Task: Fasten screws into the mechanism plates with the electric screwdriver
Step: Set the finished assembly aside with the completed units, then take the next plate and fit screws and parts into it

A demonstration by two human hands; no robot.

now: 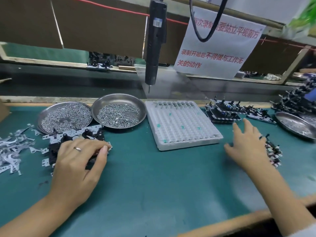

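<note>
Our left hand (80, 161) grips a mechanism plate (75, 135) at nine o'clock; our right hand (248, 144), fingers spread, holds nothing. The sign (215, 53) at one o'clock reads "录制开始后不得做与工作无关的动作".

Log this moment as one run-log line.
left hand: grips mechanism plate | right hand: open, over mat | electric screwdriver: hanging, unheld | screw dishes: full

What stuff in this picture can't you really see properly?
Head view:
- The mechanism plate at the left: the left hand covers much of it.
- The part beside the right hand: blurred, and whether the hand touches it is unclear.
- The electric screwdriver: its top is cut off by the upper edge.
- The screws in the dishes: too small to tell apart.
</note>
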